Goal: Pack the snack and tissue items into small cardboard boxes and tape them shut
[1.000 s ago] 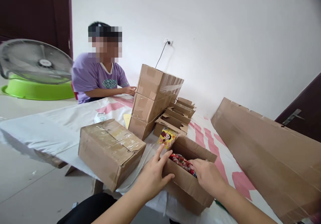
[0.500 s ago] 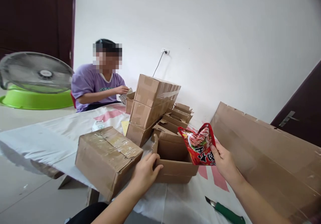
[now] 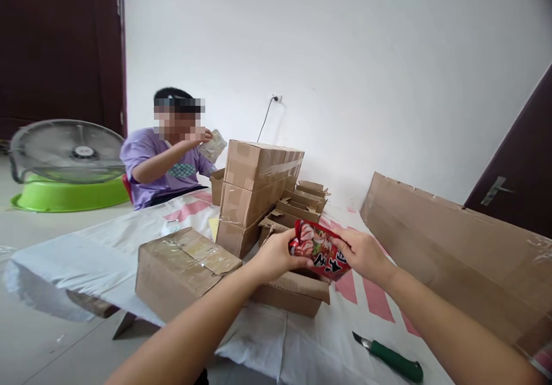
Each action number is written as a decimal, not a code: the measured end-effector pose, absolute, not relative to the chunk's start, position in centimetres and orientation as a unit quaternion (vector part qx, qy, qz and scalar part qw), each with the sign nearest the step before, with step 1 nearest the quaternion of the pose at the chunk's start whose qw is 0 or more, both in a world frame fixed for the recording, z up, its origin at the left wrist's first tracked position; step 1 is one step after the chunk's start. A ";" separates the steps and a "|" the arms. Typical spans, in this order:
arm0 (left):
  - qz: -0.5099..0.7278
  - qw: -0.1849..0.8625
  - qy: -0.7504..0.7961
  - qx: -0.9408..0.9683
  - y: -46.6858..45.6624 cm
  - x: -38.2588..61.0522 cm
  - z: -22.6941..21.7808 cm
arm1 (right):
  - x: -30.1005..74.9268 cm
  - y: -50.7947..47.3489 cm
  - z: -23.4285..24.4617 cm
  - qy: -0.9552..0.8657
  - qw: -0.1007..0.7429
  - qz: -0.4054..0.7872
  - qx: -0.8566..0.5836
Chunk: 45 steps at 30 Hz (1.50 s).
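My left hand (image 3: 276,254) and my right hand (image 3: 361,252) both grip a red snack packet (image 3: 319,248), one at each end, just above a small open cardboard box (image 3: 293,290) on the cloth-covered table (image 3: 99,247). A taped box (image 3: 183,269) lies just left of my left arm. A green-handled knife (image 3: 392,359) rests on the cloth under my right forearm.
A stack of taped boxes (image 3: 254,192) and several open small boxes (image 3: 302,201) stand behind. A large flat cardboard sheet (image 3: 457,252) leans at the right. Across the table a person in a purple shirt (image 3: 166,163) holds up a packet. A fan (image 3: 69,152) sits on a green basin at left.
My left hand left the open box's edge and took the packet's left end. My right hand brought the packet down and left, over the box. The other person raised a packet.
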State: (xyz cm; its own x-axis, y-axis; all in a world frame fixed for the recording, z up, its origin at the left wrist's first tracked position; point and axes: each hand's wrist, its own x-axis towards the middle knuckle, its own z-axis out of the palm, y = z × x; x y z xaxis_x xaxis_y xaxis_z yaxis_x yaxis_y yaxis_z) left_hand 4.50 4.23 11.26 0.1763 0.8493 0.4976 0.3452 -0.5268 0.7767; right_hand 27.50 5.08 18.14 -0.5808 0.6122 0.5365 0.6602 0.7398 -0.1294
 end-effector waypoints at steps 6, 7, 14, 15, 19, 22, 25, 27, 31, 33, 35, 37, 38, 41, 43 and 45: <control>0.603 0.365 0.381 0.598 9.3 4.1 14.0 | 30.7 9.1 17.6 -0.759 0.473 0.021 -0.446; 0.608 0.372 0.376 0.592 9.7 4.0 14.3 | 31.2 9.5 17.2 -0.747 0.480 0.034 -0.459; 0.620 0.386 0.356 0.583 6.3 5.8 14.1 | 30.5 5.8 13.8 -0.756 0.496 0.153 -0.399; 0.612 0.388 0.353 0.592 5.0 6.3 13.4 | 30.2 4.6 13.1 -0.765 0.492 0.187 -0.372; 0.560 0.361 0.348 0.659 -1.1 7.2 8.7 | 30.3 0.0 7.8 -0.783 0.428 0.240 -0.382; 0.525 0.376 0.331 0.688 -3.8 6.7 3.7 | 31.3 -1.8 2.4 -0.790 0.422 0.244 -0.373; 0.464 0.381 0.372 0.708 -3.5 5.8 -0.5 | 31.5 -1.2 -2.2 -0.798 0.377 0.287 -0.373; 0.434 0.324 0.468 0.699 -2.0 5.2 -2.6 | 30.7 0.4 -4.3 -0.783 0.380 0.268 -0.414; 0.443 0.193 0.605 0.633 1.2 3.7 -6.2 | 27.3 4.1 -6.5 -0.742 0.411 0.233 -0.476; 0.472 0.127 0.627 0.607 1.9 2.9 -7.8 | 25.5 5.0 -7.1 -0.743 0.428 0.219 -0.465; 0.493 0.054 0.634 0.593 1.8 2.4 -8.8 | 24.3 5.1 -7.9 -0.743 0.456 0.187 -0.453; 0.501 -0.035 0.624 0.599 1.0 2.4 -9.2 | 23.7 4.7 -8.7 -0.739 0.475 0.159 -0.450; 0.503 -0.086 0.608 0.608 0.6 2.5 -9.1 | 23.7 4.5 -9.1 -0.737 0.479 0.155 -0.451; 0.482 -0.203 0.549 0.652 -0.6 3.4 -8.6 | 24.1 4.1 -9.6 -0.736 0.483 0.170 -0.443; 0.436 -0.207 0.543 0.687 -0.7 3.9 -8.5 | 24.4 4.2 -9.5 -0.744 0.480 0.184 -0.427; 0.389 -0.180 0.565 0.705 -0.4 4.2 -8.9 | 24.7 4.2 -9.3 -0.756 0.474 0.193 -0.408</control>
